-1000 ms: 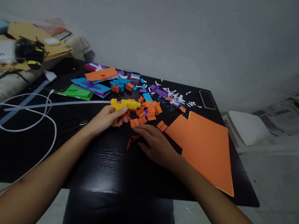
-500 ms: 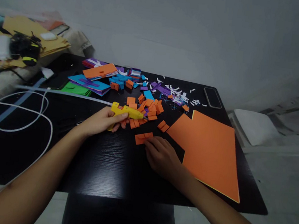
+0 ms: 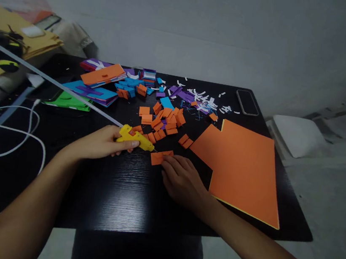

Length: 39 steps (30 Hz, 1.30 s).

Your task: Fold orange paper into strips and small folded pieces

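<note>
My left hand (image 3: 103, 142) is closed around a yellow glue gun (image 3: 136, 138). A long, pale glue stick (image 3: 78, 96) runs out of its back, up to the left. The gun's nozzle points right and down, close to the upper left edge of a small folded orange paper piece (image 3: 157, 158). My right hand (image 3: 182, 177) grips the right end of that piece with its fingertips, low on the black table (image 3: 119, 199). Just beyond lies a heap of small folded orange paper pieces (image 3: 168, 118). My right fingers hide part of the held piece.
Large orange sheets (image 3: 244, 168) lie at the right, with a phone (image 3: 247, 102) behind them. White paper scraps (image 3: 201, 97) are scattered at the back. Stacked coloured paper (image 3: 103, 76) stands at the back left. A white cable (image 3: 28, 136) loops over the left side.
My left hand has brought the glue gun down and nearer to me, its nozzle now beside the held paper. The glue stick has tilted, its far end higher. My right hand keeps its grip.
</note>
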Each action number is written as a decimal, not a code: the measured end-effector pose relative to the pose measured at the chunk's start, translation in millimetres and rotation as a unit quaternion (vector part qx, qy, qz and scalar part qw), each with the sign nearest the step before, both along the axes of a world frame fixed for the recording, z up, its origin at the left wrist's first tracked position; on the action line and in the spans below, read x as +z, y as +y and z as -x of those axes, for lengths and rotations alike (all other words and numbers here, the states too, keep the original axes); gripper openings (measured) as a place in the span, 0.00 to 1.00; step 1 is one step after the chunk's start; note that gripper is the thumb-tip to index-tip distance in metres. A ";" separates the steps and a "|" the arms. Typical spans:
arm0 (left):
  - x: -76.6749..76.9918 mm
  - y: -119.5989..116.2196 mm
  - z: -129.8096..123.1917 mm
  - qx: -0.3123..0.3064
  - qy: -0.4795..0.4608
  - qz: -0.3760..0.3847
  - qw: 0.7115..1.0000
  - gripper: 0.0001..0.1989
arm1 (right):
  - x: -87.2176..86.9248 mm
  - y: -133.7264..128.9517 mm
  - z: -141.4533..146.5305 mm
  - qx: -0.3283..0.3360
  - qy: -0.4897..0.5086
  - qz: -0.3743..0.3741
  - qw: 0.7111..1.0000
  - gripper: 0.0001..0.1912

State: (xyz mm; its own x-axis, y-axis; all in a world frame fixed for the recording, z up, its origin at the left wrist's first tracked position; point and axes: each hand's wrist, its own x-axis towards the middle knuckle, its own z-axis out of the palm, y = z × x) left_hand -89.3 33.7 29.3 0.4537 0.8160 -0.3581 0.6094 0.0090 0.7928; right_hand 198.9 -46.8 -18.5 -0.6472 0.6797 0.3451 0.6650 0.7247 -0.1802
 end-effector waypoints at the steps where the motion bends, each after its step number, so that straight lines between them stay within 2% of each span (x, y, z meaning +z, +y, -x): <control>1: 0.9 -0.2 -0.8 -0.001 0.001 0.000 1.000 0.22 | -0.5 -0.5 0.2 -0.007 0.003 0.003 1.000 0.11; 5: 2.3 -0.5 -3.4 -0.010 -0.019 -0.006 1.000 0.21 | 0.9 -1.7 1.3 -0.034 0.003 0.010 0.999 0.12; 12: -5.0 0.1 -1.4 -0.011 -0.015 -0.007 1.000 0.20 | 2.4 -0.8 0.9 -0.013 -0.006 0.025 1.000 0.13; 26: -1.7 0.2 -4.1 -0.009 -0.025 -0.019 0.999 0.22 | 1.1 -0.9 1.0 -0.028 0.026 0.022 0.999 0.17; 39: -5.5 0.1 -11.6 -0.008 0.019 -0.053 0.998 0.25 | 1.8 0.0 0.9 -0.022 0.033 0.039 0.998 0.18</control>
